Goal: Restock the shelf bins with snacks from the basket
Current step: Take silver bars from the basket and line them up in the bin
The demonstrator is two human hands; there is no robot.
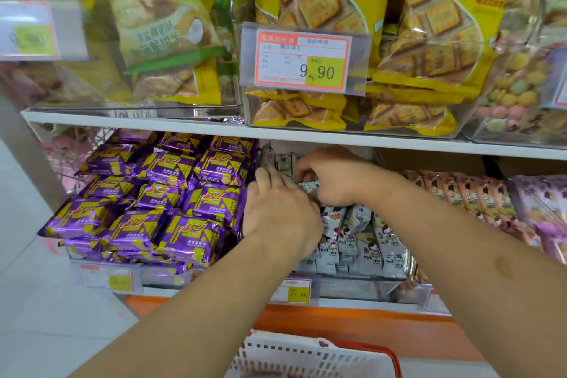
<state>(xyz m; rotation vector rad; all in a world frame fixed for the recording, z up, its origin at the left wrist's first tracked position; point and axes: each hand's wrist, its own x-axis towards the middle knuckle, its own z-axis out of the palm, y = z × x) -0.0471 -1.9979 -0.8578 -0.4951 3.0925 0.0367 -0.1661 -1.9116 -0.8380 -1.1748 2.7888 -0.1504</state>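
Both my hands reach into the middle clear bin (352,281) on the lower shelf. It holds upright grey-white snack packs (352,233) with cartoon figures. My left hand (282,209) lies over the packs at the bin's left side, fingers curled down among them. My right hand (334,176) is further back, fingers curled round a small silvery pack (308,186). More packs (283,161) stand at the bin's rear. The white basket (294,353) with a red rim shows at the bottom edge; its contents are hidden.
Purple snack packs (159,193) fill the bin on the left, pink packs (466,193) the one on the right. The shelf board (306,136) overhangs close above my hands, carrying bins of yellow cracker bags (408,40) and a price tag (302,60).
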